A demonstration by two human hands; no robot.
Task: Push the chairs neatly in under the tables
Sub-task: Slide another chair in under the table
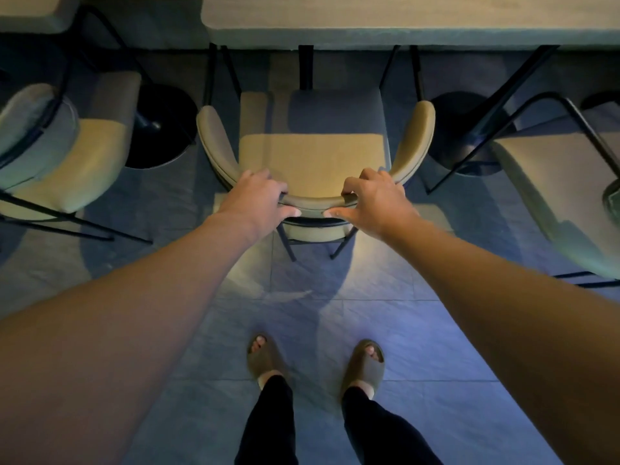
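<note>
- At the far left of the frame, a second padded chair [63, 156] stood turned at an angle beside the corner of another table [30, 11], its seat mostly out from under the top.
- Left of centre, the left hand [256, 199] gripped the curved backrest of the middle chair [312, 162], fingers curled over the top edge and thumb pressed along the outer face.
- At centre frame, that chair faced the long table [402, 25] squarely, with the front of its seat already in the shadow of the table edge and most of the cushion out on the floor.
- Judged by the thin black metal legs and padded shell, it looked fairly light and stiff; the upholstery should give the palms good friction, while the legs could chatter or catch on the tiled floor [302, 330].
- The top of the backrest, either side of its middle, seemed the sensible hold for a straight push.
- Right of centre, the right hand [372, 199] clasped the same backrest the same way.
- At the right edge, a third chair [563, 196] sat skewed, clearly not tucked in.
- No brand, label or readable writing was visible anywhere.
</note>
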